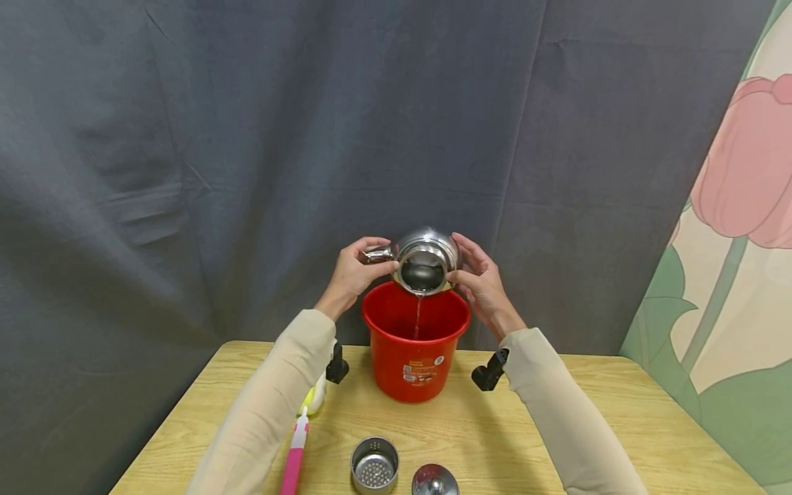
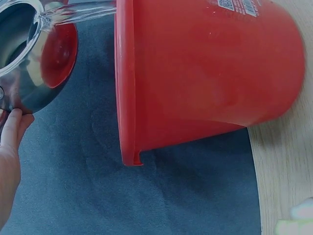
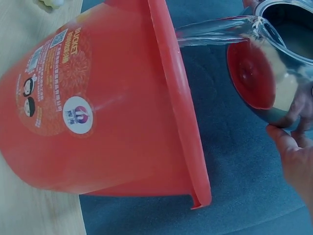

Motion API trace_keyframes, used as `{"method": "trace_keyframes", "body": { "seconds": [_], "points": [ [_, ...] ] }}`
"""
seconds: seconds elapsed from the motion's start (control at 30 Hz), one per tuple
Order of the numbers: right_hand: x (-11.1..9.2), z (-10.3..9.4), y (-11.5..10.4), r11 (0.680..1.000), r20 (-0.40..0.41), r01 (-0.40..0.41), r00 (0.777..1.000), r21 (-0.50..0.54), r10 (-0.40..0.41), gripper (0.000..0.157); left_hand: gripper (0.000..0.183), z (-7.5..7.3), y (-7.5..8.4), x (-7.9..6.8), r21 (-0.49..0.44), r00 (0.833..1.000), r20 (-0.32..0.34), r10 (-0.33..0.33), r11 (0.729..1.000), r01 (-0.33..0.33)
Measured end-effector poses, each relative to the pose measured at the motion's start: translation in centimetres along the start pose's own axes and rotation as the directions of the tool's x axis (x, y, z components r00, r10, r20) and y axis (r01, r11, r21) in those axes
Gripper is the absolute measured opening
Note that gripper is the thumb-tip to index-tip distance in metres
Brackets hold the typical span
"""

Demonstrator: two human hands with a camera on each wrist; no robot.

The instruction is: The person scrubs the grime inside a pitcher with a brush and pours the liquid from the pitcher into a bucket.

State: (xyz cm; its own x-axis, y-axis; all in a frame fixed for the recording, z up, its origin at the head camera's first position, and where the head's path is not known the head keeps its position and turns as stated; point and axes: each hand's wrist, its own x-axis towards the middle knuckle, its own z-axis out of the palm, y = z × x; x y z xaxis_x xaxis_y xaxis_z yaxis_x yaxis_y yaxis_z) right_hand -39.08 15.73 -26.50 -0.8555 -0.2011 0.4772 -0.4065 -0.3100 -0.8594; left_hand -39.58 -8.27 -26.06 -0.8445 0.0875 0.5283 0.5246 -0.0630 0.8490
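Observation:
Above a red plastic bucket [image 1: 386, 364], a shiny steel teapot [image 1: 427, 237] is tipped with its round mouth facing down toward me. Water [image 1: 417, 316] runs from the mouth into the bucket; both wrist views show the clear stream [image 3: 215, 32] crossing the rim. My left hand [image 1: 354, 275] grips the teapot's handle at the left. On the opposite side, my right hand [image 1: 485, 285] holds the round body between thumb and fingers. A perforated steel strainer [image 1: 375, 474] and a domed lid [image 1: 435, 481] lie on the table in front.
The bucket stands near the back of a wooden table [image 1: 594, 412], before a grey curtain [image 1: 346, 124]. Left of it lie a tool with a pink handle [image 1: 293, 460] and a white-and-yellow item [image 1: 318, 394], partly behind my left sleeve. A flower-painted wall borders the right.

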Motion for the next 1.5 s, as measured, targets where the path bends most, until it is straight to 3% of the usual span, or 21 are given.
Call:
{"method": "trace_keyframes", "body": {
  "seconds": [0.33, 0.57, 0.73, 1.03, 1.5],
  "points": [
    [-0.2, -0.2, 0.7, 0.997, -0.010, -0.071, 0.997, -0.009, 0.071, 0.069, 0.042, -0.2, -0.6, -0.2, -0.029, 0.995, -0.001, -0.101, 0.994, 0.101],
    [-0.1, 0.0, 0.8, 0.988, -0.060, -0.148, 0.988, -0.046, 0.145, 0.064, 0.038, -0.4, -0.1, 0.0, -0.063, 0.967, -0.024, -0.253, 0.966, 0.251],
    [0.0, 0.3, 0.4, 0.978, -0.085, -0.191, 0.979, -0.080, 0.185, 0.060, 0.033, -0.6, 0.5, 0.2, -0.072, 0.950, -0.029, -0.310, 0.949, 0.308],
    [-0.1, 0.8, -0.7, 0.950, -0.135, -0.292, 0.951, -0.112, 0.277, 0.059, 0.026, -0.9, 1.7, 0.2, -0.001, 0.932, 0.000, -0.362, 0.932, 0.362],
    [-0.5, 1.2, -1.8, 0.892, -0.195, -0.430, 0.895, -0.138, 0.401, 0.064, 0.030, -1.0, 3.5, -0.2, 0.054, 0.876, 0.034, -0.481, 0.876, 0.479]
  ]
}}
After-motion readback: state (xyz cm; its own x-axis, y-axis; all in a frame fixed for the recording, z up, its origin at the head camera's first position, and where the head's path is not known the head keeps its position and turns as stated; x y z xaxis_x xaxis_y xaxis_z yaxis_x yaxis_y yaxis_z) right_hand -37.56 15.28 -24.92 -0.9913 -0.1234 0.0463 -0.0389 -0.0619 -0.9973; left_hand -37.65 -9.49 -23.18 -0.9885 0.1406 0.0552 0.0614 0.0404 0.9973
